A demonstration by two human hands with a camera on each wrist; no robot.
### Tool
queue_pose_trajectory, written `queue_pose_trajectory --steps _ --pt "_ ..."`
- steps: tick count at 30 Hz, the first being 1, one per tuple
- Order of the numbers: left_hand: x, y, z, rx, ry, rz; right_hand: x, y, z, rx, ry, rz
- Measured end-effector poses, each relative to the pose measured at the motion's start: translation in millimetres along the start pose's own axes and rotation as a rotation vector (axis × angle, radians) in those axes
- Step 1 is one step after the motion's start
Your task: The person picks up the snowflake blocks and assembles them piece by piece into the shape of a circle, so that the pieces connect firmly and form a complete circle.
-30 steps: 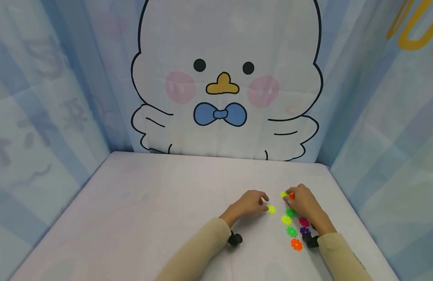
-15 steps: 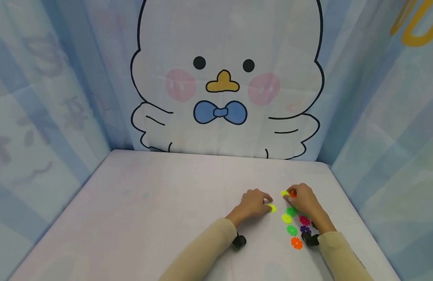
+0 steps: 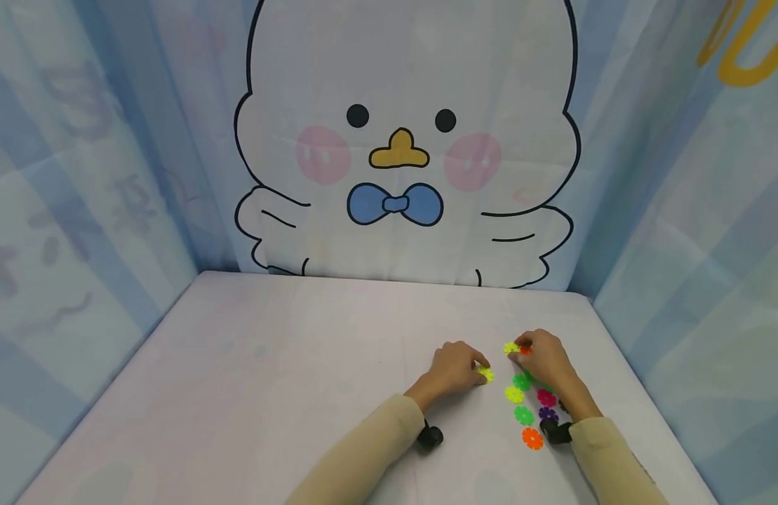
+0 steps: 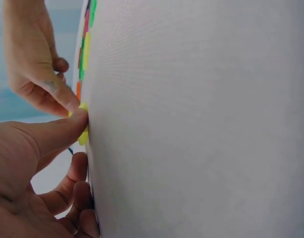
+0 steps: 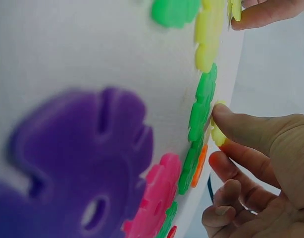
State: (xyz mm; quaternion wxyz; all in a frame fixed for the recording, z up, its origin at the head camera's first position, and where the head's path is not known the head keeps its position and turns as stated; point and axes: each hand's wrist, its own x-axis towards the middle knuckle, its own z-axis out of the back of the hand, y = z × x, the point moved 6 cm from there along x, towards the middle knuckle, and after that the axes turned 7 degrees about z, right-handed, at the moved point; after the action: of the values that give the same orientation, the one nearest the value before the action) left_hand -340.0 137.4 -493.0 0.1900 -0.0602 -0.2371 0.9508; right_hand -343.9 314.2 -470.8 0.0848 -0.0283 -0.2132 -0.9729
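Flat notched plastic discs, like snowflake building pieces, lie on the white table. My left hand (image 3: 454, 368) pinches a yellow disc (image 3: 487, 375) by its edges between thumb and forefinger. To its right, my right hand (image 3: 543, 359) holds another yellow disc (image 3: 510, 348) between thumb and forefinger; the right wrist view shows this yellow disc (image 5: 218, 130) at the fingertips. Partly covered by the right fingers is an orange disc (image 3: 526, 350). The left wrist view has the left thumb (image 4: 68, 130) on its disc, close to the surface.
Nearer me lie a green disc (image 3: 521, 381), a yellow one (image 3: 514, 395), a second green disc (image 3: 524, 415) and an orange disc (image 3: 532, 439). A pink disc (image 3: 546, 398) and a purple disc (image 3: 548, 414) sit beside the right wrist. A printed curtain (image 3: 401, 245) stands behind the table (image 3: 269, 393).
My left hand has moved slightly right, and its thumb and forefinger have closed on the yellow disc. The right hand stays almost where it was, by its yellow disc.
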Motion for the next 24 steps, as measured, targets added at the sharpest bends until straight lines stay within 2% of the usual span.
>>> queue_pose_trajectory --steps 5,12,20,24 --pt "-1.7 1.7 -0.2 -0.066 0.009 0.005 -0.5 -2.3 -1.6 0.004 -0.012 -0.027" --pt "-6.1 11.4 3.9 -0.212 0.044 0.024 1.0 -1.8 -0.5 0.008 -0.019 -0.032" --pt "-16.4 36.1 21.0 -0.303 0.042 0.007 1.0 3.2 2.3 0.061 -0.027 -0.009" --pt "-21.9 49.7 32.3 -0.336 0.038 0.022 -0.2 7.4 2.7 0.111 -0.04 0.01"
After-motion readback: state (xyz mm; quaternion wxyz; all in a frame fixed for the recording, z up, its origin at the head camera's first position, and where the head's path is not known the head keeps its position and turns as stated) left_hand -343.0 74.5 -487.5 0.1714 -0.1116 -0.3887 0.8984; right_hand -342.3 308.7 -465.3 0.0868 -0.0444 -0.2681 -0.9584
